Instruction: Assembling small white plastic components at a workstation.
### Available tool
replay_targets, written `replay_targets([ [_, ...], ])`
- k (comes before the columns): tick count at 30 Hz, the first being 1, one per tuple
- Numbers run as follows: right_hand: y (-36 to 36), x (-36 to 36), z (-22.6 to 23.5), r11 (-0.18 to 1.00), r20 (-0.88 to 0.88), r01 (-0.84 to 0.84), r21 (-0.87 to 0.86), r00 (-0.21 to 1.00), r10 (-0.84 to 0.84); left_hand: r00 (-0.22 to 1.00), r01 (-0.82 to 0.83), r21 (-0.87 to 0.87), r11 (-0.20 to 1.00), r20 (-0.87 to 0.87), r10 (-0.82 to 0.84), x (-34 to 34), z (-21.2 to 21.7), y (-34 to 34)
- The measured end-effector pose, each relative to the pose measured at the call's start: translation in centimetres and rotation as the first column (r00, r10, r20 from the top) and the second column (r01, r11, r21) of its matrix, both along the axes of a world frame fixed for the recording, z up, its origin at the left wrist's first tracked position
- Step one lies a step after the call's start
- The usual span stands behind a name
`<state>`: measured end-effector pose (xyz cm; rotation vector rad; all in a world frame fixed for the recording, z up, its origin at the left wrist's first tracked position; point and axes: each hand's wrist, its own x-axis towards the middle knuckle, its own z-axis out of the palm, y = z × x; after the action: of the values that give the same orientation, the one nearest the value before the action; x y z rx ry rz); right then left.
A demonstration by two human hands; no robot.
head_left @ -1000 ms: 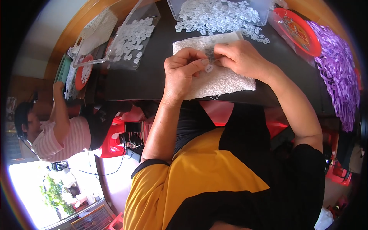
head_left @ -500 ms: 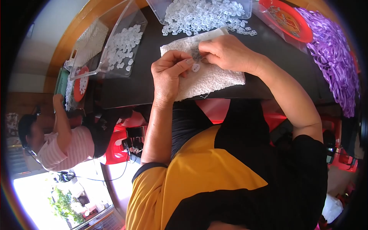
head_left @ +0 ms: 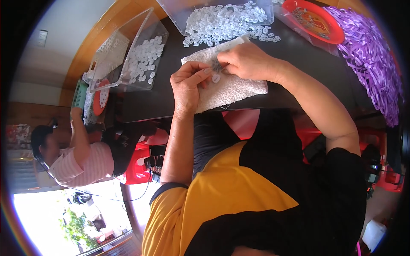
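Observation:
Over a white terry towel (head_left: 232,91), both hands work close together. My left hand (head_left: 188,83) is closed, thumb and forefinger pinched; what they hold is too small to make out. My right hand (head_left: 250,62) is also closed, knuckles up, its fingertips mostly hidden and facing the left ones. A small white plastic piece with holes (head_left: 216,78) shows just beside the left fingertips; whether it is held or lies on the towel I cannot tell. Small greyish metal bits (head_left: 217,65) show between the two hands.
Beyond the towel, a clear bin (head_left: 179,21) spills white plastic pieces (head_left: 226,21). Another clear bin (head_left: 139,83) stands left. At right are a red plate (head_left: 335,32) with metal bits and a heap of purple ribbon (head_left: 363,59). A co-worker (head_left: 85,160) sits at far left.
The whole view has shifted slightly. Both hands stay closed over the towel in nearly the same place, and the white piece remains beside the left fingertips.

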<state>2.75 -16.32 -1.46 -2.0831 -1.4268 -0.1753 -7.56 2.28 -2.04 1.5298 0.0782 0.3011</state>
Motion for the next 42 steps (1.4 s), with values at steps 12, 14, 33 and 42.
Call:
replay_targets([
  [12, -0.23, -0.25, 0.31, 0.996, 0.069, 0.023, -0.089, 0.997, -0.017, 1.0, -0.014, -0.01, 1.0, 0.0, 0.014, 0.12, -0.26, -0.06],
  [14, -0.43, 0.01, 0.52, 0.996, 0.061, 0.023, -0.082, 0.998, -0.018, 1.0, -0.02, -0.024, 1.0, 0.001, 0.021, 0.45, -0.33, -0.09],
  [33, -0.08, -0.39, -0.37, 0.989, 0.082, -0.038, -0.144, 0.995, 0.05, 0.997, -0.071, -0.042, 0.997, 0.016, 0.072, 0.38, -0.41, -0.05],
  [42, -0.38, -0.81, -0.04, 0.994, 0.096, -0.03, -0.11, 0.995, 0.041, 0.997, -0.079, -0.039, 0.996, 0.023, 0.08, 0.36, -0.44, -0.17],
])
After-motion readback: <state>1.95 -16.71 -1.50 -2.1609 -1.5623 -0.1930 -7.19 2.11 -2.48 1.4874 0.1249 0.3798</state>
